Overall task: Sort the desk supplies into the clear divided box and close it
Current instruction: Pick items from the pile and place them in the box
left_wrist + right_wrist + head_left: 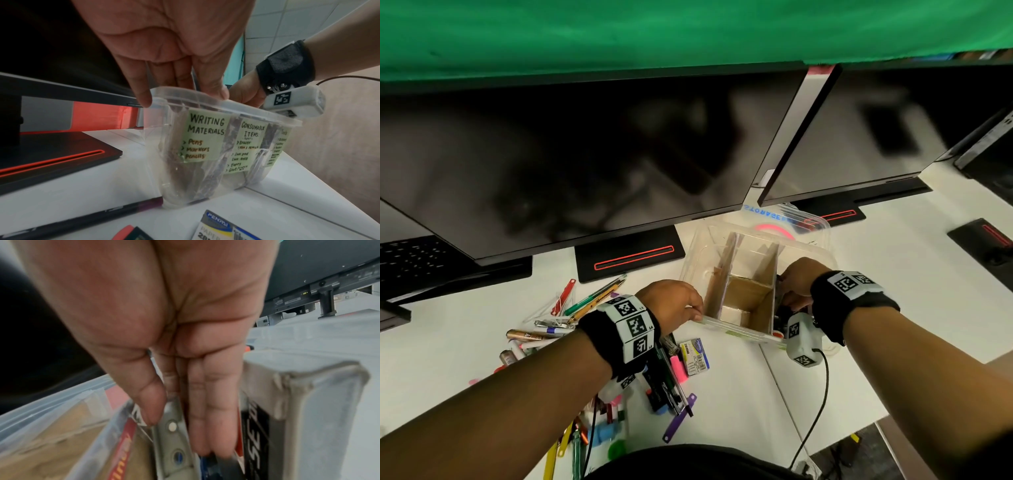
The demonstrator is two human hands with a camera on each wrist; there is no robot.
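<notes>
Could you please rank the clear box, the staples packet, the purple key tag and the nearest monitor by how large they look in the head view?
1. Monitor
2. Clear box
3. Staples packet and purple key tag look alike; unranked.

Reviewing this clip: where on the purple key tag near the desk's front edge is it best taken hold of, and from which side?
Probably the purple key tag is best pinched across its long flat body from above: it lies flat, its lower end free on bare desk, its upper end among the dark pens.

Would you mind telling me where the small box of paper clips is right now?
In the head view, the paper clip box lies on the white desk, just in front of the clear divided box and right of the left hand's wrist.
</notes>
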